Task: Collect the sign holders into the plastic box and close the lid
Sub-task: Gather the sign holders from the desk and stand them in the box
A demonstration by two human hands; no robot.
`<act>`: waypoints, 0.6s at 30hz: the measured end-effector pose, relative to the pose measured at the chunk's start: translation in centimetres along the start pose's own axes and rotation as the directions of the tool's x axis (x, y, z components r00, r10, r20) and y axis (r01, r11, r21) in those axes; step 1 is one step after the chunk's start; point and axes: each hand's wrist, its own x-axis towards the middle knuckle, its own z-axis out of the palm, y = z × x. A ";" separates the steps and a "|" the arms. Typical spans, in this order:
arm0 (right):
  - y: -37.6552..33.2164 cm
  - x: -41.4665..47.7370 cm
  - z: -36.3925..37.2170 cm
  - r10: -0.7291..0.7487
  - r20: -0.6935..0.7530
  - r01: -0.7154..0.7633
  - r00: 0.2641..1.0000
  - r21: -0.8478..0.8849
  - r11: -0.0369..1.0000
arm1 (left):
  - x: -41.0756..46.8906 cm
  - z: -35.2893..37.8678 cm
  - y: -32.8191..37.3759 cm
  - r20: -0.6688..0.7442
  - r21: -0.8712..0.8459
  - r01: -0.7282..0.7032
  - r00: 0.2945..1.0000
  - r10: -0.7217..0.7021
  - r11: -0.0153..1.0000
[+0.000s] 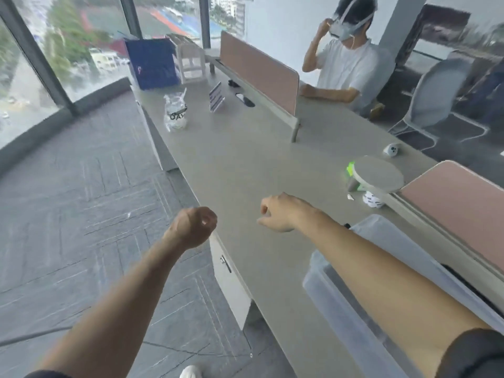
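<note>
Step in hand: reach-out toward the next item. Neither hand carries anything.

Landmark: the long grey worktop [245, 165].

- The clear acrylic sign holder with a printed white insert [216, 97] stands tilted on the far part of the worktop, near the pink divider panel [259, 75] and just beside a crumpled clear plastic bag with dark lettering [175, 111]. It is well apart from both hands.
- The translucent plastic storage box [354, 309] sits at the near right end of the worktop, under the right forearm. Its contents and lid cannot be made out; the view is blurred.
- The left hand [195, 227] is curled into a loose fist, empty, level with the near edge of the worktop, partly over the floor.
- The right hand [278, 212] is half-curled with fingers drawn in, empty, above the near middle of the worktop.

Judgement: collection is not complete; at least one sign holder remains outside the box, and lid closing is not yet due.

Next move calls for: advancing along the worktop to bring the sign holder into reach, opening one hand, and gripping the holder by its upright panel without knocking the bag.
</note>
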 end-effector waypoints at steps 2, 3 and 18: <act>-3.9 2.4 -1.2 -0.008 -0.006 0.008 1.000 -0.028 1.000 | 0.6 -2.7 -3.2 -0.022 -0.033 0.008 1.000 -0.009 0.999; -5.6 3.5 -1.7 -0.011 -0.008 0.010 1.000 -0.040 0.999 | 0.9 -4.1 -4.8 -0.025 -0.044 0.018 1.000 -0.019 0.999; -13.6 20.4 -6.9 -0.050 0.012 0.052 0.999 -0.197 0.979 | 11.3 -14.9 -18.7 -0.054 -0.312 0.148 0.983 -0.173 0.938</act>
